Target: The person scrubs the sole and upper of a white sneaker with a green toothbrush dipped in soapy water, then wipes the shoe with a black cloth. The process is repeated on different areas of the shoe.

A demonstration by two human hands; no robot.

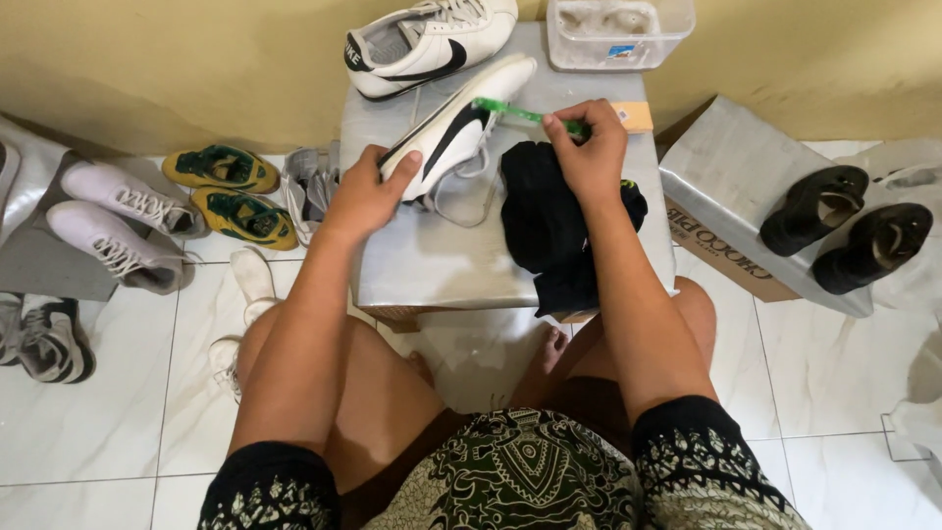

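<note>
The left hand (368, 191) reaches forward, fingers curled over the heel of a white sneaker (456, 123) lying on the grey tabletop (432, 260). The right hand (589, 147) (wrist bent inward) pinches a green toothbrush (510, 111), bristles against the sneaker's side.

I see bare tabletop (432, 270) in front of my hands; a black cloth (549, 231) blocks the right, 1 second sneaker (427, 44) and a plastic tub (618, 34) crowd the back.
</note>
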